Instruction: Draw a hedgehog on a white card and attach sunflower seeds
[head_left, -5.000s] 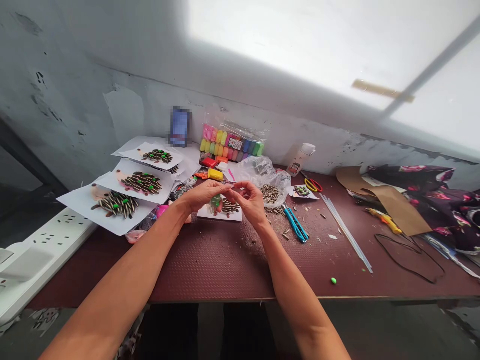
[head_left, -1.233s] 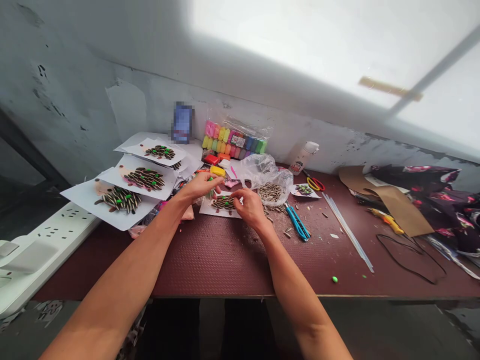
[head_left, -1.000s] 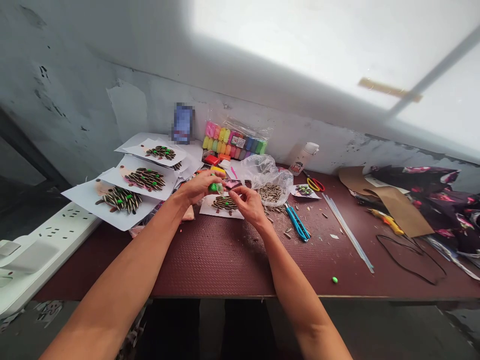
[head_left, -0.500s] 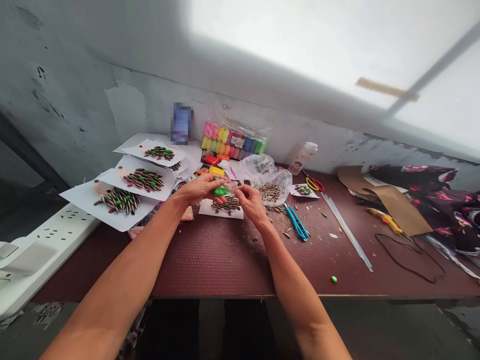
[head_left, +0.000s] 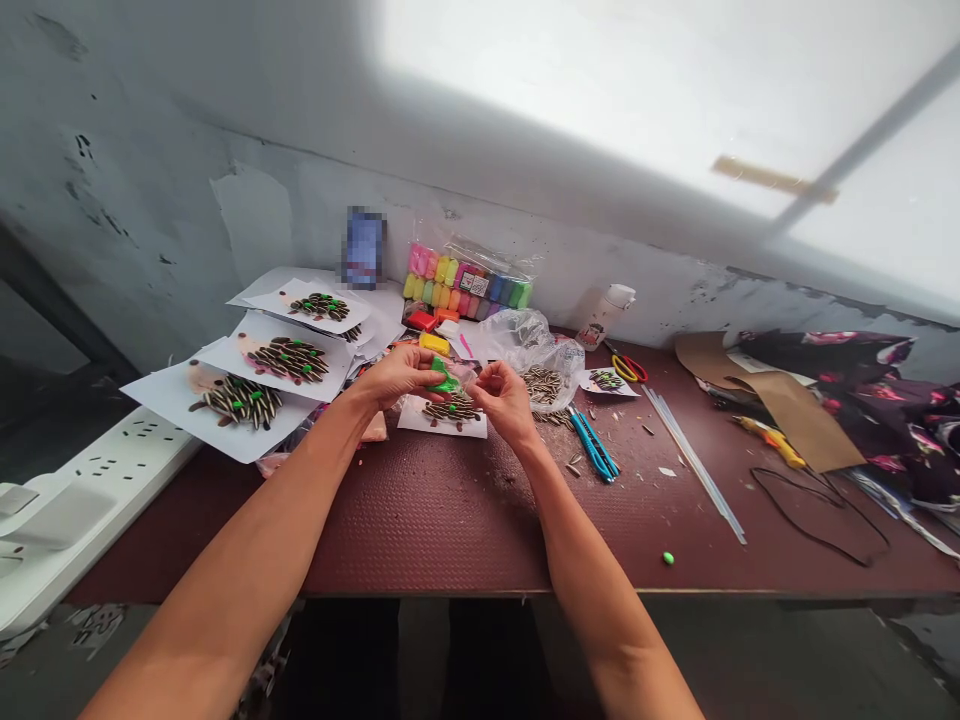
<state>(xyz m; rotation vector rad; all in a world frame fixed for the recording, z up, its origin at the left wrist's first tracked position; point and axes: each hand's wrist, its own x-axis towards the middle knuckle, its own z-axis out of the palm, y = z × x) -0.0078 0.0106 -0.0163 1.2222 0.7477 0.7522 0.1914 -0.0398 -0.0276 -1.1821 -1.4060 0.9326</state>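
A lump of bright green modelling clay in clear plastic wrap (head_left: 445, 376) is pinched in my left hand (head_left: 400, 374). My right hand (head_left: 501, 396) is closed, its thumb and fingertips together at the right end of the wrap. Below both hands lies a white card (head_left: 442, 425) with a hedgehog picture covered in striped sunflower seeds, partly hidden by my fingers. To the right of my right hand, loose sunflower seeds (head_left: 544, 387) sit in a clear plastic bag (head_left: 517, 335). A small green clay ball (head_left: 668, 558) rests near the table's front edge.
Finished-looking hedgehog cards (head_left: 289, 360) are stacked at left beside a power strip (head_left: 112, 480). Behind stand a pack of coloured clay (head_left: 469, 283) and a white bottle (head_left: 604, 316). A blue cutter (head_left: 594, 445), scissors (head_left: 627, 365), glue sticks (head_left: 696, 468) and a glue gun (head_left: 772, 440) lie right.
The green clay in its wrap has turned and tilted up in my left hand. My right hand has shifted slightly at the end of the wrap.
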